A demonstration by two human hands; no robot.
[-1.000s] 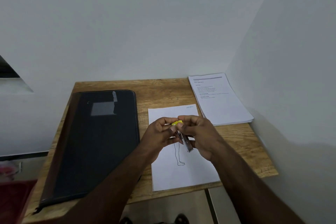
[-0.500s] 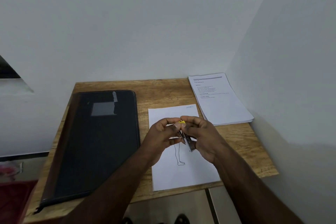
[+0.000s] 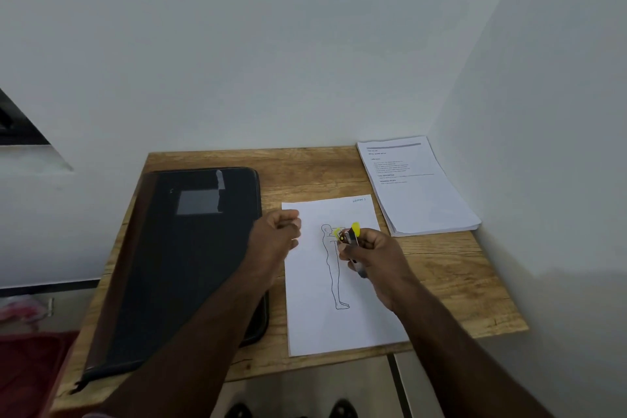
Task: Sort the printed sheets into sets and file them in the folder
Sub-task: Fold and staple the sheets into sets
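Fingers point(image 3: 349, 249) of right hand point(image 3: 376, 258) grip stapler point(image 3: 351, 241) — above sheet point(image 3: 339, 326).

The tabletop point(image 3: 451, 268) was wood with a visible grain and a matt finish. At its left edge lay a dark folder point(image 3: 176, 268) whose smooth cover caught a pale sheen. The sheet point(image 3: 315, 326) and the stack point(image 3: 424, 200) in the far right corner were matt white paper. The small tool point(image 3: 351, 241) looked like shiny metal with glossy yellow plastic parts.

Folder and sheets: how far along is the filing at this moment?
Early. Done: nothing visibly filed; the folder lies closed. In hand: the right hand grips a small stapler over the figure sheet; the left hand is curled, empty. Left: the text stack.
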